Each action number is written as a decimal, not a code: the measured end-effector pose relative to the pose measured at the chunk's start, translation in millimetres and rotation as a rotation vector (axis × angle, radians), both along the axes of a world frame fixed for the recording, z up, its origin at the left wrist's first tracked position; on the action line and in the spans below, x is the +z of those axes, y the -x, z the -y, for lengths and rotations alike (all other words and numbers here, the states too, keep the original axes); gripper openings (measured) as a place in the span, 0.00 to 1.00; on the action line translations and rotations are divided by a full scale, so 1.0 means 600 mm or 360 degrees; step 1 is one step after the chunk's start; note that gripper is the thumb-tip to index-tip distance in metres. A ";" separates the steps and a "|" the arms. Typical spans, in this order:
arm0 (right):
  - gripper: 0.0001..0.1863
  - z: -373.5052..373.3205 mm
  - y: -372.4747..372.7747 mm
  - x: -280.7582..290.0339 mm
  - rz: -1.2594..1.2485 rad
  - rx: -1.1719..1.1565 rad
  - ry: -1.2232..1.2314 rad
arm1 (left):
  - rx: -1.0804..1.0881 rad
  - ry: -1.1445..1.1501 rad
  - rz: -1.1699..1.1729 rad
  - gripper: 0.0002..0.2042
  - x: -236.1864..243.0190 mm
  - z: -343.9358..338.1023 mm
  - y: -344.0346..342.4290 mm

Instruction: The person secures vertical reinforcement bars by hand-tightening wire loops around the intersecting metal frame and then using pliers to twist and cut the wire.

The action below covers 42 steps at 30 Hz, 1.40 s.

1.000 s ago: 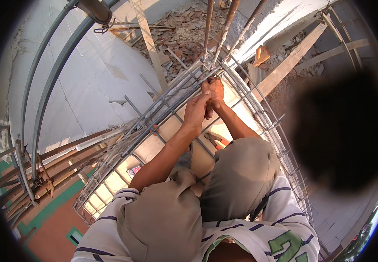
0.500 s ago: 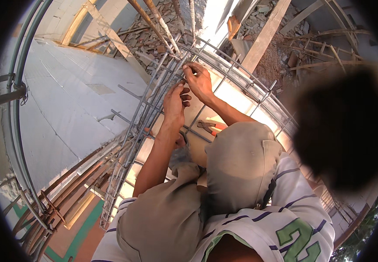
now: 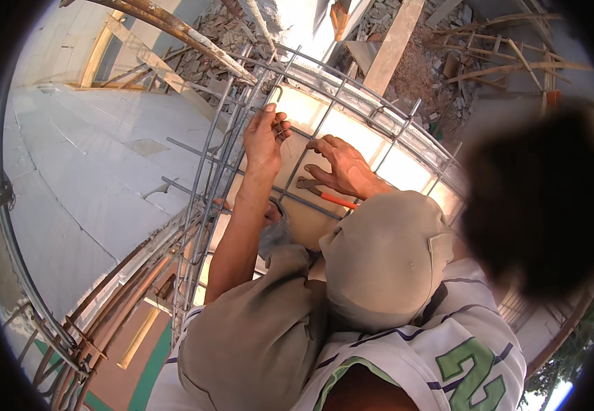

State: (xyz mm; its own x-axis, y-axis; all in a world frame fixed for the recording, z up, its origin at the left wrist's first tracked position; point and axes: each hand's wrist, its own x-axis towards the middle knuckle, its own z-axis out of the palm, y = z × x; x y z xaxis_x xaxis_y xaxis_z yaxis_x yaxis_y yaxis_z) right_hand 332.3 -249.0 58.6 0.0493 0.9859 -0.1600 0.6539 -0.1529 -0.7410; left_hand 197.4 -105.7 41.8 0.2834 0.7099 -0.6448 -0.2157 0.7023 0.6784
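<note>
- Head view: left hand (image 3: 262, 144) raised over the grid of bars (image 3: 397, 135), near its left edge. Thumb and fingers pinched together on a thin wire (image 3: 288, 142); a loose end shows beside the fingertips.
- Hooked metal end (image 3: 280, 89) just above the left thumb; cannot tell whether it touches the hand.
- Right hand (image 3: 347, 168) to the right of the left hand, well clear of it. Palm down, fingers spread and slightly bent, thumb apart; grasping nothing visible.
- Pliers (image 3: 338, 200) directly below the right hand, head pointing left, orange handle running toward the knee (image 3: 389, 257). Thumb close over the head; contact cannot be told.
- Pale board (image 3: 314, 229) under the bars, seen through the openings; pliers lie over it.
- Both forearms bare. Trousers grey-brown, shirt (image 3: 471, 288) white with dark stripes.
- Beyond the far end of the grid: broken rubble (image 3: 417, 96) and a long plank (image 3: 393, 51) slanting across it.
- Left side: pale slab (image 3: 91, 171), cracked in lines.
- Right side: dark blurred shape (image 3: 537, 205) covering part of the site.
</note>
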 end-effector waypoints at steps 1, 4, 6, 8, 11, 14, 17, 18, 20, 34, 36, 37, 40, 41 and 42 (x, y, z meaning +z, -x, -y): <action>0.24 0.050 -0.008 0.011 0.0224 0.0098 0.0182 | -0.0033 -0.0023 0.0002 0.10 0.004 0.007 -0.009; 0.29 0.122 0.023 0.049 0.0639 0.0263 0.0633 | -0.0088 -0.0138 -0.0201 0.09 0.016 0.005 -0.002; 0.32 0.143 0.025 0.050 0.0723 0.0273 0.0747 | -0.0184 -0.0221 -0.0297 0.08 0.009 0.006 -0.001; 0.34 0.158 0.017 0.033 0.0676 0.0265 0.0677 | -0.0267 -0.0310 -0.0325 0.07 -0.003 0.004 0.002; 0.36 0.149 0.012 0.022 0.0352 0.0402 0.0725 | -0.0397 -0.0364 -0.0498 0.08 0.005 -0.006 0.040; 0.36 0.155 -0.038 0.030 -0.0032 0.0289 0.0905 | -0.0620 -0.0495 -0.0655 0.11 0.010 -0.002 0.033; 0.32 0.115 -0.055 0.091 -0.0509 0.0060 0.0824 | -0.0930 -0.0868 -0.1071 0.13 0.020 -0.013 0.049; 0.29 0.095 -0.063 0.127 -0.0816 -0.0103 0.1023 | -0.1063 -0.1028 -0.1221 0.13 0.020 -0.017 0.048; 0.28 0.105 -0.068 0.086 -0.1157 -0.0184 0.1160 | -0.1289 -0.1353 -0.1507 0.14 0.019 -0.027 0.051; 0.33 -0.077 -0.032 0.055 -0.2242 -0.0324 0.1226 | -0.1404 -0.1575 -0.1747 0.14 0.045 -0.037 0.068; 0.33 -0.089 -0.025 0.043 -0.2304 -0.0315 0.1239 | -0.1445 -0.1579 -0.1818 0.15 0.051 -0.041 0.068; 0.34 -0.094 -0.024 0.041 -0.2314 -0.0305 0.1247 | -0.1452 -0.1606 -0.1841 0.15 0.053 -0.042 0.069; 0.33 -0.106 -0.026 0.035 -0.2399 -0.0258 0.1280 | -0.1481 -0.1660 -0.1887 0.14 0.064 -0.041 0.066; 0.32 -0.107 -0.026 0.033 -0.2438 -0.0242 0.1291 | -0.1489 -0.1662 -0.1895 0.14 0.071 -0.040 0.064; 0.28 -0.109 -0.019 0.048 -0.2445 -0.0243 0.1202 | -0.1492 -0.1656 -0.1913 0.14 0.079 -0.039 0.069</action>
